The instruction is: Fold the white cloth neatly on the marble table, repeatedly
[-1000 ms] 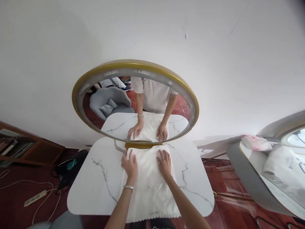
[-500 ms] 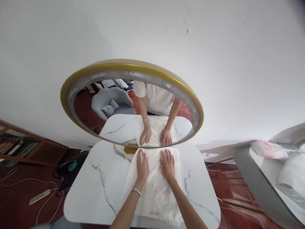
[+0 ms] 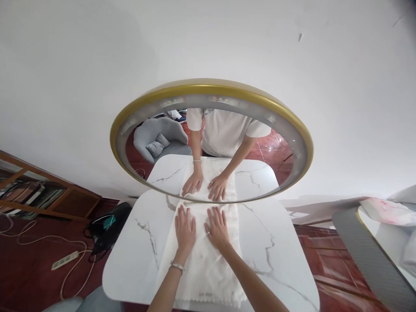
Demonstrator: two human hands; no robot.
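A white cloth [image 3: 208, 268] with a scalloped front edge lies spread lengthwise on the marble-patterned table [image 3: 130, 268]. Near its far end, my left hand [image 3: 185, 232] rests flat on the left side, fingers extended, a bracelet on the wrist. My right hand [image 3: 217, 229] lies flat on the cloth's right half, fingers spread and wearing a ring. Neither hand grips anything. Small wrinkles run through the fabric, and its far edge passes behind the lower rim of the round gold-framed mirror [image 3: 211, 89], which reflects both hands and arms.
To the left stand a wooden shelf [image 3: 74, 203] with books, a black bag [image 3: 112, 221] and a power strip [image 3: 65, 260] with cables on the red floor. On the right, another table [image 3: 360, 255] carries a white and pink package [image 3: 388, 211].
My left hand has shifted left across the cloth and its fingers have straightened. My right hand has moved left with fingers more spread. The camera view has turned slightly left.
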